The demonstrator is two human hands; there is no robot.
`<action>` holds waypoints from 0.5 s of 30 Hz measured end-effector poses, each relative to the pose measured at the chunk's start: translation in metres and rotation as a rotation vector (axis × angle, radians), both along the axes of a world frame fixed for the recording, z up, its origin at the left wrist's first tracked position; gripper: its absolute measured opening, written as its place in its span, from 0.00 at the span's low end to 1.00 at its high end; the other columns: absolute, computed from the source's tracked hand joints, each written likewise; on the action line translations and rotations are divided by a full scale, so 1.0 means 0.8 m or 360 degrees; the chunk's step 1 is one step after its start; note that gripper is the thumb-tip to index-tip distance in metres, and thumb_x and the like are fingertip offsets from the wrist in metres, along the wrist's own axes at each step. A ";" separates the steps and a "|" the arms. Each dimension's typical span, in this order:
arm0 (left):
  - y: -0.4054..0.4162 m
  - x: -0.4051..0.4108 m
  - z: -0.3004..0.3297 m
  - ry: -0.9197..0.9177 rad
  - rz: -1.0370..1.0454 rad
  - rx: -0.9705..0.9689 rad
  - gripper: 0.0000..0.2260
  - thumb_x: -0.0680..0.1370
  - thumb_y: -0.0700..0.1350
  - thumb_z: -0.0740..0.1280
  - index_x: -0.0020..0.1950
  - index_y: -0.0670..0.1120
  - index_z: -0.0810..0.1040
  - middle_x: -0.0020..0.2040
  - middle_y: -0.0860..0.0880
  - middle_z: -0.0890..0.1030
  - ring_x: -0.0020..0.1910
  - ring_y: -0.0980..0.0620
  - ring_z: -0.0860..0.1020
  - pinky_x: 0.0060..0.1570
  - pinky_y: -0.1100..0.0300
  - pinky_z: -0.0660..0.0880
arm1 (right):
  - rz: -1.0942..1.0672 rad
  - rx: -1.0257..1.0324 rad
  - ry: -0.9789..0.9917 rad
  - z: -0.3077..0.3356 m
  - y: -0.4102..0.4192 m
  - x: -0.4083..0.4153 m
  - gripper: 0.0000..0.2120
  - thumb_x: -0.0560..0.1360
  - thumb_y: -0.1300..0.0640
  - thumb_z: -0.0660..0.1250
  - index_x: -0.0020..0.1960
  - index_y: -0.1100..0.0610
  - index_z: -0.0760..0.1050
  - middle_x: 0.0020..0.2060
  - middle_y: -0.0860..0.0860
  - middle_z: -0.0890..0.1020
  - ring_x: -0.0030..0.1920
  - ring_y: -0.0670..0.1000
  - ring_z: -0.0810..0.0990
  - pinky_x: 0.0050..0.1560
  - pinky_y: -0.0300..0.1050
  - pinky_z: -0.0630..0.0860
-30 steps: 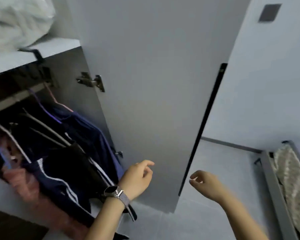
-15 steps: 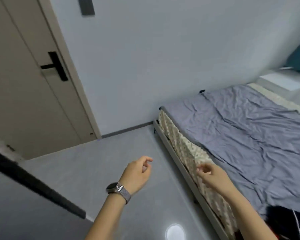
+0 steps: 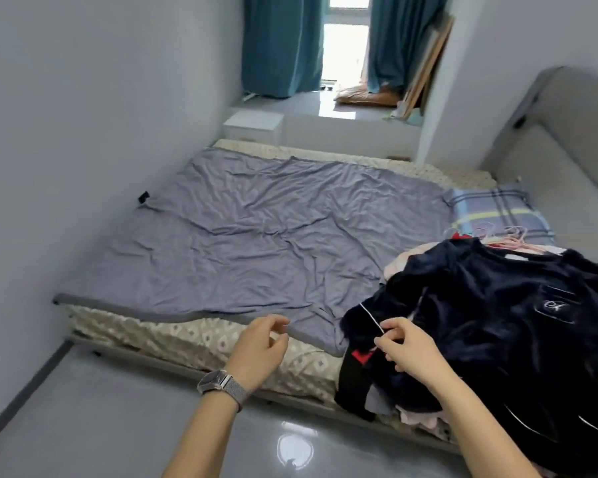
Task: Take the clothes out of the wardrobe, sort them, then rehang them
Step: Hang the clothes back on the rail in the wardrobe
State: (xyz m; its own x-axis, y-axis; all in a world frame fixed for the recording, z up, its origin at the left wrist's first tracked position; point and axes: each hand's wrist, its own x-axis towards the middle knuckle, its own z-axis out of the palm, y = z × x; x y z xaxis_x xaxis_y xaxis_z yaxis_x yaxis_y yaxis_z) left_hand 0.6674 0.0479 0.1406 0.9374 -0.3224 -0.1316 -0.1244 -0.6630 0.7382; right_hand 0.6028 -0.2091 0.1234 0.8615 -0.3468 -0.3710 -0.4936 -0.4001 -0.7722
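Note:
A pile of clothes lies on the right side of the bed, topped by a dark navy fuzzy garment (image 3: 497, 305) with white piping. Pink clothing (image 3: 399, 262) and pink hangers (image 3: 511, 236) stick out from under it, and a black strap (image 3: 351, 377) hangs over the bed's edge. My right hand (image 3: 408, 346) is at the garment's near sleeve, its loosely curled fingertips by the piping; no grip shows. Left of the pile, my left hand (image 3: 259, 346), with a watch on its wrist, hovers over the bed's edge with relaxed curled fingers and holds nothing. The wardrobe is out of view.
A wrinkled grey-purple sheet (image 3: 256, 236) covers the bed, bare on its left and middle. A plaid pillow (image 3: 497, 212) lies by the grey headboard (image 3: 567, 150). Beyond are a white nightstand (image 3: 252, 124) and teal curtains (image 3: 277, 46). Glossy grey floor (image 3: 118, 426) lies under me.
The view has swung right from the open wardrobe, past the room door, to the bed and the clothes pile. Both hands keep their loosely curled pose; the right one now reaches the dark garment.

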 end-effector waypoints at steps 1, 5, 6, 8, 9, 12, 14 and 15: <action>-0.017 0.016 -0.003 0.0001 -0.0079 0.0000 0.11 0.77 0.41 0.64 0.58 0.49 0.76 0.53 0.52 0.77 0.39 0.61 0.75 0.41 0.73 0.67 | -0.0076 0.0007 0.0005 -0.001 -0.013 -0.001 0.12 0.73 0.53 0.68 0.55 0.47 0.73 0.44 0.46 0.81 0.43 0.48 0.81 0.42 0.43 0.77; -0.082 0.061 -0.013 0.0031 -0.0352 0.0023 0.10 0.78 0.43 0.63 0.57 0.52 0.75 0.54 0.54 0.77 0.41 0.60 0.76 0.43 0.68 0.69 | -0.0390 0.0018 0.0006 -0.007 -0.059 -0.013 0.11 0.71 0.54 0.68 0.53 0.47 0.75 0.44 0.46 0.81 0.43 0.48 0.81 0.42 0.42 0.77; -0.098 0.068 -0.017 0.0044 -0.0421 0.0025 0.09 0.78 0.43 0.63 0.57 0.53 0.75 0.53 0.55 0.77 0.41 0.61 0.75 0.42 0.68 0.69 | -0.0455 0.0030 0.0017 -0.011 -0.068 -0.018 0.10 0.71 0.54 0.68 0.53 0.47 0.75 0.44 0.46 0.81 0.43 0.47 0.81 0.42 0.42 0.77; -0.130 0.080 -0.024 0.0070 -0.0542 0.0007 0.09 0.78 0.43 0.63 0.56 0.54 0.74 0.53 0.56 0.77 0.40 0.61 0.74 0.41 0.69 0.69 | -0.0563 0.0049 0.0044 -0.018 -0.086 -0.030 0.09 0.71 0.53 0.68 0.51 0.45 0.75 0.44 0.45 0.81 0.43 0.47 0.81 0.45 0.42 0.77; -0.147 0.085 -0.028 0.0086 -0.0594 -0.0002 0.09 0.78 0.43 0.63 0.56 0.53 0.75 0.52 0.55 0.78 0.40 0.60 0.75 0.40 0.68 0.69 | -0.0611 0.0052 0.0052 -0.023 -0.096 -0.036 0.08 0.71 0.53 0.68 0.50 0.44 0.75 0.44 0.45 0.81 0.44 0.47 0.80 0.46 0.42 0.77; -0.204 0.095 -0.032 0.0113 -0.0718 0.0012 0.08 0.78 0.43 0.63 0.56 0.51 0.75 0.51 0.54 0.78 0.42 0.56 0.78 0.39 0.71 0.71 | -0.0733 0.0041 0.0069 -0.034 -0.131 -0.049 0.08 0.71 0.54 0.69 0.48 0.44 0.76 0.45 0.46 0.81 0.43 0.47 0.81 0.45 0.40 0.77; -0.241 0.099 -0.031 0.0119 -0.0778 -0.0008 0.09 0.78 0.42 0.62 0.57 0.51 0.75 0.51 0.54 0.78 0.40 0.57 0.78 0.38 0.72 0.71 | -0.0806 0.0049 0.0070 -0.040 -0.157 -0.054 0.07 0.71 0.54 0.69 0.47 0.44 0.76 0.45 0.46 0.81 0.43 0.47 0.81 0.43 0.39 0.76; -0.263 0.101 -0.032 0.0115 -0.0803 -0.0023 0.09 0.78 0.42 0.62 0.58 0.51 0.75 0.50 0.54 0.78 0.37 0.58 0.77 0.37 0.72 0.71 | -0.0841 0.0060 0.0072 -0.044 -0.175 -0.056 0.07 0.71 0.54 0.70 0.47 0.44 0.77 0.45 0.46 0.81 0.43 0.47 0.81 0.43 0.40 0.76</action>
